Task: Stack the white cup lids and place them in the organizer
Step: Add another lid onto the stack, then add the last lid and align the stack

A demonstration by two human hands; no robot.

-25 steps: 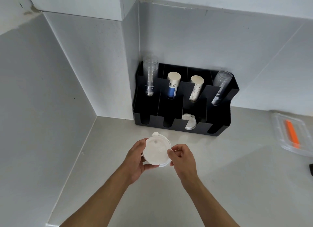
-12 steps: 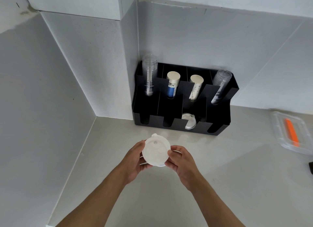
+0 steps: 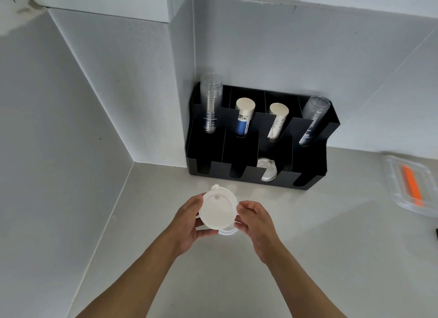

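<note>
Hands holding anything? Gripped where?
White lids, a small stack, held between both hands: left hand on the left rim, right hand on the right rim.

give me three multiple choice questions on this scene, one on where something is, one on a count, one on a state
1. Where do lids already sit in the black organizer?
A. leftmost front slot
B. third front slot from the left
C. on its top edge

2. How many cup stacks stand in the back row?
A. two
B. four
C. six

3. How are the white cup lids held?
A. between both hands
B. lying on the counter
C. by one hand only

Answers: 1 B, the stored lids show in that slot. 2 B, two clear and two paper stacks. 3 A, left hand and right hand each have a grip on the rim.
</note>
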